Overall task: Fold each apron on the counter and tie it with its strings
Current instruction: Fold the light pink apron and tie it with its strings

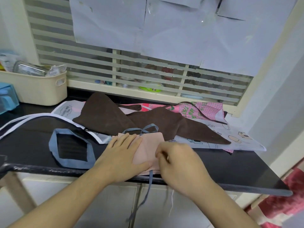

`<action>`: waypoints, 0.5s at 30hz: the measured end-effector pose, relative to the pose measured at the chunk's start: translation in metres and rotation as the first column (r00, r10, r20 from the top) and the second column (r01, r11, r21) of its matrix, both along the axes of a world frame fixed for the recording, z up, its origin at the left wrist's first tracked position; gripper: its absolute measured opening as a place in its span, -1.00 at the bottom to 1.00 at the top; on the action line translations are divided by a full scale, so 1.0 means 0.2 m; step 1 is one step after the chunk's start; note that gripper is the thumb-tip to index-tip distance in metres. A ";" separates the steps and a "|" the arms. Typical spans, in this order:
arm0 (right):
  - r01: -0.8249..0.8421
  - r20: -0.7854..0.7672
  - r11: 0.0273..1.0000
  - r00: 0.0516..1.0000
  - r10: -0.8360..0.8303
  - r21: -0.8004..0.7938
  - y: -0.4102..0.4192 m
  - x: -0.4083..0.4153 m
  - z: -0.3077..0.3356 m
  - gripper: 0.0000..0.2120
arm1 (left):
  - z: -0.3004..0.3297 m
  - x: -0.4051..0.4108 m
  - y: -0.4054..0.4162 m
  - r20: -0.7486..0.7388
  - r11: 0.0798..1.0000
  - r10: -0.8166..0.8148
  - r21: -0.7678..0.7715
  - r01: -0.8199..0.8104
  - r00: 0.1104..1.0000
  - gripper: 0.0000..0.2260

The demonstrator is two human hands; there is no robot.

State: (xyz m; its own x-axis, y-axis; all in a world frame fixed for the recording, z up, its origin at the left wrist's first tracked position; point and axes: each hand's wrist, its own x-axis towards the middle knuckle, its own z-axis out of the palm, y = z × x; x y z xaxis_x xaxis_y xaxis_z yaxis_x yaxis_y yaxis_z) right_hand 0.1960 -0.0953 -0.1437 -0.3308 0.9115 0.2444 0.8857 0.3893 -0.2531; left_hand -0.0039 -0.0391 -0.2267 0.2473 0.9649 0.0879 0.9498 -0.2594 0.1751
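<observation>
A folded pink apron (148, 146) lies at the front edge of the black counter (238, 165). Its blue-grey neck strap (70, 146) spreads in a loop to the left, and one blue-grey string (144, 195) hangs over the counter edge. My left hand (121, 155) presses flat on the apron's left half, fingers straight. My right hand (179, 163) sits on the apron's right edge with fingers curled, blurred; it seems to pinch the fabric. Behind lie a brown apron (148, 122), a white printed apron (235, 137) and a pink checked apron (194, 109).
A cream basket (36, 89) full of packets stands at the back left, beside a blue plastic box (7, 99). A louvred window (131, 69) with paper sheets runs behind the counter. White cabinet doors are below, and a red cloth (283, 199) hangs at the right.
</observation>
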 end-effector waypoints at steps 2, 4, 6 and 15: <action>0.093 -0.123 0.995 0.989 -0.087 0.041 0.15 -0.05 0.00 -0.82 | -0.01 0.00 0.00 0.001 1.000 -0.006 0.012 0.006 1.000 -0.13; 0.136 -0.142 0.991 0.980 -0.137 -0.015 0.34 -0.10 -0.01 -0.58 | -0.01 -0.01 0.00 0.010 1.000 -0.010 0.012 0.010 1.000 -0.13; 0.186 -0.121 0.975 0.972 -0.201 -0.125 0.52 -0.14 -0.02 -0.53 | -0.01 -0.01 0.00 0.021 1.000 -0.012 0.009 0.012 1.000 -0.12; 0.101 -0.640 0.994 0.762 -0.098 -0.032 0.89 -0.25 0.19 -0.79 | -0.02 -0.01 0.00 0.049 1.000 -0.016 0.011 0.015 0.999 -0.10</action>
State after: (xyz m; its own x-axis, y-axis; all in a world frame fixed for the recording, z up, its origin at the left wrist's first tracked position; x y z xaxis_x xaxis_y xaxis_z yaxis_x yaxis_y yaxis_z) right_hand 0.1470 0.0823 -0.1052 -0.0036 0.9290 0.3700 0.5522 0.3103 -0.7738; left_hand -0.0055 -0.0390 -0.2297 0.2573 0.9599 0.1110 0.9359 -0.2762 0.2188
